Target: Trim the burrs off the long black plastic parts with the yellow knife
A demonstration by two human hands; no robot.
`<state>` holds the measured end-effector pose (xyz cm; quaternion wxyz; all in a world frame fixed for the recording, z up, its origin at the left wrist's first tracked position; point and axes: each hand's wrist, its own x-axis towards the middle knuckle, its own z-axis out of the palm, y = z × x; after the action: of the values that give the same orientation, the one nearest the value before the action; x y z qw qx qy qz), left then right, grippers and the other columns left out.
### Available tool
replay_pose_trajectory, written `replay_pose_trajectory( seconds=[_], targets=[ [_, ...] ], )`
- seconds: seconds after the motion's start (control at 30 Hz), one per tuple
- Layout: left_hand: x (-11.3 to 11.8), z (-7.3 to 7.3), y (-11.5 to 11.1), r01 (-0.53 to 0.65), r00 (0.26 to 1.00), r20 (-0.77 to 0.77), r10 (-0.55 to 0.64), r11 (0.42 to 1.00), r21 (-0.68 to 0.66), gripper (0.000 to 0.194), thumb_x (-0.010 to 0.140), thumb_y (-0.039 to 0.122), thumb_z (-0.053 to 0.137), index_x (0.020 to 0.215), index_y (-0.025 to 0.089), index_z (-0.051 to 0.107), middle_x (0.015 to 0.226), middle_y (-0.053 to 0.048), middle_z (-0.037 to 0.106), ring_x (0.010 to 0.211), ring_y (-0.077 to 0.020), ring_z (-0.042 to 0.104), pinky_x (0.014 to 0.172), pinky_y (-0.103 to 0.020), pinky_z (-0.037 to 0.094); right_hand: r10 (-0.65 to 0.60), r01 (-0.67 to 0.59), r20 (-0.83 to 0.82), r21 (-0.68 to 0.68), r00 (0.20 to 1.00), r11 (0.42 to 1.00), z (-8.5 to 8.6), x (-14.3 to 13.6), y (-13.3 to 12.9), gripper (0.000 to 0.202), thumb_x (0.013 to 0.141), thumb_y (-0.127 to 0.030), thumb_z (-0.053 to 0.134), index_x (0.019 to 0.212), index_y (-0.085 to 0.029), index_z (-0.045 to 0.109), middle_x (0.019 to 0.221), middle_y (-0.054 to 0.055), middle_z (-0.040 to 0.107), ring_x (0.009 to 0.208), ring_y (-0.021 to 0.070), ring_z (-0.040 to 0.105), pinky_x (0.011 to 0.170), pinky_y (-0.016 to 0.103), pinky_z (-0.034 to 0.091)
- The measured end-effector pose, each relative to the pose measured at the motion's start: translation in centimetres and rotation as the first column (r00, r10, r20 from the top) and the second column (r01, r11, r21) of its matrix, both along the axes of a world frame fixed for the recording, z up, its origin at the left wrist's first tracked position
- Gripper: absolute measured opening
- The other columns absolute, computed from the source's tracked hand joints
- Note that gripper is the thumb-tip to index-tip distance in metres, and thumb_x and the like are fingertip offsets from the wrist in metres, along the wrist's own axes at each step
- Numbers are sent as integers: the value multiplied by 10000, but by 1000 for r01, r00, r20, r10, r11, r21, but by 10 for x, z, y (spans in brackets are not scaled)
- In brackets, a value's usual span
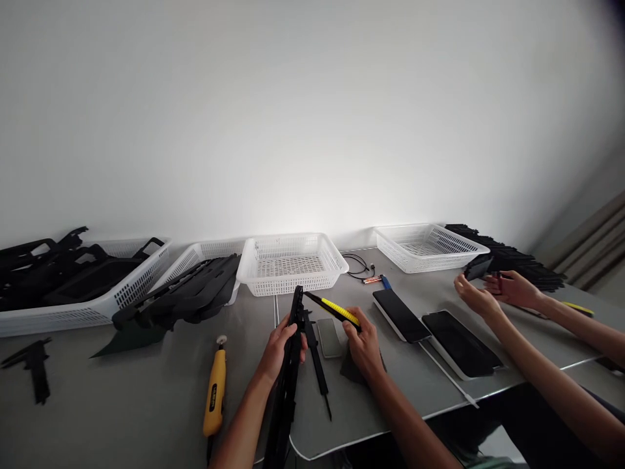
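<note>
My left hand is closed round a long black plastic part, which stands tilted with its upper end away from me. In my right hand is a yellow and black utility knife, its tip pointing left towards the top of that part. A small gap seems to lie between tip and part. Below and between my hands, a black caliper lies on the table, beside a small grey rectangular object. A dark cloth-like piece is partly hidden under my right hand.
A yellow rotary tool and another caliper lie left. White baskets line the wall; the left ones hold black plastic parts. Two dark-screened devices lie right, near a co-worker's hands holding a dark part.
</note>
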<state>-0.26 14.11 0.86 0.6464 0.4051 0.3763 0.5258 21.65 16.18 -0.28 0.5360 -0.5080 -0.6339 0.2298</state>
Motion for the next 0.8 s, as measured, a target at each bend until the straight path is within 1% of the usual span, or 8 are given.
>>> replay_pose_trajectory(
  seconds=[0.07,0.1,0.23,0.37,0.43,0.53,0.67,0.8],
  targets=[
    [1,1,0,-6,1000,3,6,1000,7,676,855,531,706,1385,134,573,648,-4,691,435,-135,576,444,-228,429,43,-43,33,-4,999,999,0,1,0,269,933,-411,513,1001,-204,672,896,29,678,821,209,590,759,287,449],
    [1,2,-1,-6,1000,4,6,1000,5,681,850,531,709,1386,134,571,649,-2,689,433,-134,570,441,-227,424,45,-44,46,-8,998,999,-1,1,0,276,930,-415,521,1013,-202,677,914,33,685,829,211,594,767,289,451],
    [1,4,-3,-5,1000,-12,5,1000,1,738,853,522,697,1455,131,525,649,5,681,441,-142,572,441,-234,427,-28,28,14,-27,1000,999,-3,-1,2,333,968,-469,503,1090,-201,658,927,45,693,830,222,600,768,300,463],
    [1,4,-5,3,1000,-15,-3,1000,-2,755,868,521,678,1491,131,507,650,0,683,441,-145,573,439,-238,425,24,-23,37,-3,999,1000,-5,-2,4,312,953,-463,525,1085,-217,665,995,60,720,893,240,630,812,311,479],
    [1,4,-5,10,1000,-13,-10,1000,-3,750,865,527,683,1481,132,522,647,-2,686,439,-144,577,443,-235,423,4,-3,52,-20,999,1000,-5,-2,4,315,948,-464,532,1084,-216,670,968,52,723,853,229,629,780,302,474],
    [1,3,-5,18,1000,-7,-18,1000,-3,743,857,525,700,1469,135,537,648,-4,690,442,-143,584,448,-231,421,-52,54,39,-40,998,998,-4,-2,5,340,965,-481,503,1095,-206,654,883,28,690,755,202,590,715,289,444],
    [1,3,-5,16,1000,-18,-16,1000,1,745,860,511,688,1479,132,522,649,-5,690,443,-146,587,443,-230,424,8,-6,49,-44,999,999,-2,-2,4,342,962,-492,517,1112,-212,642,919,32,686,775,206,585,733,291,446],
    [1,2,-5,11,999,-43,-11,1000,3,747,866,496,654,1482,102,500,631,-5,685,428,-155,578,430,-242,428,5,-4,16,-35,1000,999,-2,-2,4,326,982,-482,504,1102,-207,632,919,34,680,809,211,591,755,290,457]
  ],
)
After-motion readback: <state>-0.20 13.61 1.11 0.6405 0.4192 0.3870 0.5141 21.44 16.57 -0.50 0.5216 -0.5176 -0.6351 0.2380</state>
